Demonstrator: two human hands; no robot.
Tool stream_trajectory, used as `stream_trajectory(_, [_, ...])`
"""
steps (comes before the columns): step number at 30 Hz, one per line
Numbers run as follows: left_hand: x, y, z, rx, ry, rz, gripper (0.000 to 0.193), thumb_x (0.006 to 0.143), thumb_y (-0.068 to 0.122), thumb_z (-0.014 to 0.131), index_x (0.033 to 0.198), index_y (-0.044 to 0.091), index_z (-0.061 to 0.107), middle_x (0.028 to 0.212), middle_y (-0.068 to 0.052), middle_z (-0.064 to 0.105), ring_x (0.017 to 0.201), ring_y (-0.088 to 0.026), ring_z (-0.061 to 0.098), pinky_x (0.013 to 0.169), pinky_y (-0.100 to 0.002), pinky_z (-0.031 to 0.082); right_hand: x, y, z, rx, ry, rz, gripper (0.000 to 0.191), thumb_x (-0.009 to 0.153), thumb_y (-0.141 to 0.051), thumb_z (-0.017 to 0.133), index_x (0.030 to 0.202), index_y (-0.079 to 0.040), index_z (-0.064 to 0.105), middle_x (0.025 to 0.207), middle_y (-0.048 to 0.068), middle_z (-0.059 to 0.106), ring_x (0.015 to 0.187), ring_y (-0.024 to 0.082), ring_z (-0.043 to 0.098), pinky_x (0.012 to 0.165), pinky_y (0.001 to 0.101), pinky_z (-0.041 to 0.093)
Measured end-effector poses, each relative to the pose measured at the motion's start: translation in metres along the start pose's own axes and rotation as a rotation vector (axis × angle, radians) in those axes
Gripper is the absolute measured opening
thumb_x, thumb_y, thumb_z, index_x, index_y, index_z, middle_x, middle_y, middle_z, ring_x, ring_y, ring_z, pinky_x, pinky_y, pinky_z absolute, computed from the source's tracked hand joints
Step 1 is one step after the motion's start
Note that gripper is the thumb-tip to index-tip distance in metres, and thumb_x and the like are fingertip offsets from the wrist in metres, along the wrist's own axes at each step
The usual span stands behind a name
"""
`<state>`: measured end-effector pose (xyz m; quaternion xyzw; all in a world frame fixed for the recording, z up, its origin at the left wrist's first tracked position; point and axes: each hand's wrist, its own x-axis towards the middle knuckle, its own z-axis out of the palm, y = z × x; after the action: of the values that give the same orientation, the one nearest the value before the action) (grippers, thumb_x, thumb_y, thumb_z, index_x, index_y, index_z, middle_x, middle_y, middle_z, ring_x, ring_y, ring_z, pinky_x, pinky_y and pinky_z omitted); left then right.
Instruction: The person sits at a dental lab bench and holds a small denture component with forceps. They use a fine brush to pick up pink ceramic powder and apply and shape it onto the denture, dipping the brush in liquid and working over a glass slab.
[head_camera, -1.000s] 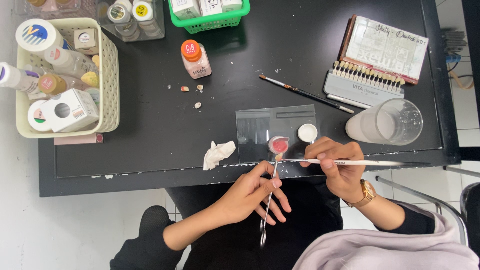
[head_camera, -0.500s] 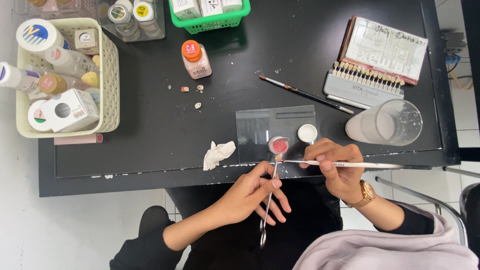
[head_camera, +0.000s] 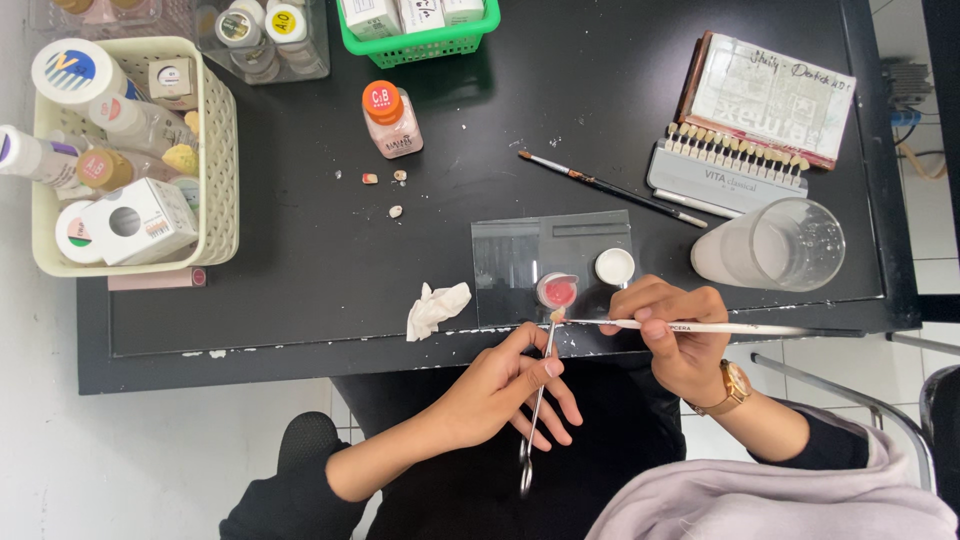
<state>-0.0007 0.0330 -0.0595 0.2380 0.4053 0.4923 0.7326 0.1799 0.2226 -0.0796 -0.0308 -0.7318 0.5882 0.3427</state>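
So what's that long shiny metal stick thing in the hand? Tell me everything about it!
The metal tool is thin, silvery and shiny, like long tweezers or a clamp. The left hand pinches it partway down. It points up toward the glass slab, with its tip at the table's edge, where the white brush tip meets it. Its lower end hangs past the fingers, over the lap.

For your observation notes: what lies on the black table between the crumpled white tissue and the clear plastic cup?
In the head view, a clear glass slab lies between the tissue and cup, carrying a pink-filled dish and a white cap.
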Motion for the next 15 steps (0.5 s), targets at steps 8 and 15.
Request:
stream_trajectory(8, [-0.0002, 0.0015, 0.0002, 0.015, 0.004, -0.004, 0.024, 0.109, 0.03, 0.044, 0.113, 0.007, 0.039, 0.096, -0.021, 0.074, 0.076, -0.028, 0.077, 0.059, -0.037, 0.066, 0.0016, -0.0014, 0.0015, -0.009, 0.012, -0.01, 0.015, 0.111, -0.018, 0.056, 0.111, -0.007, 0.046, 0.097, 0.019, 0.072, 0.087, 0.023, 0.07, 0.077, 0.036, 0.06])
stream_trajectory(15, [-0.0003, 0.0015, 0.0003, 0.014, 0.003, 0.002, 0.024, 0.11, 0.031, 0.043, 0.112, 0.007, 0.038, 0.096, -0.021, 0.074, 0.076, -0.028, 0.077, 0.059, -0.037, 0.066, 0.0008, -0.0015, 0.0009, -0.011, 0.006, 0.0, 0.014, 0.109, -0.018, 0.056, 0.109, -0.005, 0.05, 0.097, 0.021, 0.071, 0.086, 0.024, 0.07, 0.077, 0.0381, 0.06])
